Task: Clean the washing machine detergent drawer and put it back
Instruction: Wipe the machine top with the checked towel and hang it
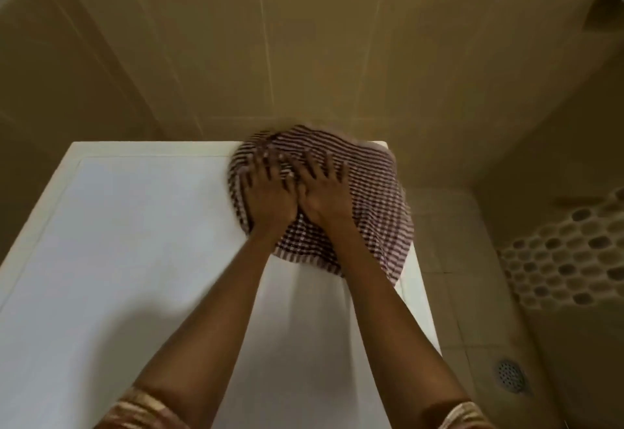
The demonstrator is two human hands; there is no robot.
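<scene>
Forearms (209, 320) lead to left hand (266, 194) and right hand (326, 194), spread flat on checked cloth (374, 192).

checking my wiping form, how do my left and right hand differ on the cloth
The left hand lies by the left edge of the cloth; the right hand lies nearer its middle. The right hand's fingers splay wider than the left hand's. Both rest palm down on the cloth, side by side, atop the white machine top.
</scene>
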